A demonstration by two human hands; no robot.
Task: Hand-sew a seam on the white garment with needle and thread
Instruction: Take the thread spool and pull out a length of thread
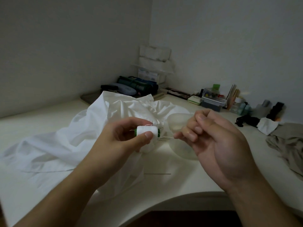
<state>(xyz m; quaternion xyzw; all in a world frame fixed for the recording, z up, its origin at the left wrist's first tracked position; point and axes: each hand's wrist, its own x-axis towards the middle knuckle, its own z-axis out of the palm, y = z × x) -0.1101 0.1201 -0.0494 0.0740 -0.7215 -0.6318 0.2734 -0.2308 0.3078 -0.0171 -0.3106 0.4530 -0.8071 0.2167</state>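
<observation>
The white garment [68, 138] lies crumpled across the left and middle of the white table [188, 181]. My left hand [118, 141] holds a spool of white thread [146, 131] with green ends between thumb and fingers, above the garment. A thin white thread [167, 137] runs from the spool to my right hand [218, 141], whose fingertips pinch its end. A needle [158, 174] lies flat on the table below the hands, beside the garment's edge.
A clear shallow dish [180, 151] sits behind my right hand. A grey-beige cloth [288, 145] lies at the right edge. Boxes, bottles, pouches and a white shelf unit [155, 63] crowd the back corner and right rear. The table's front edge curves inward.
</observation>
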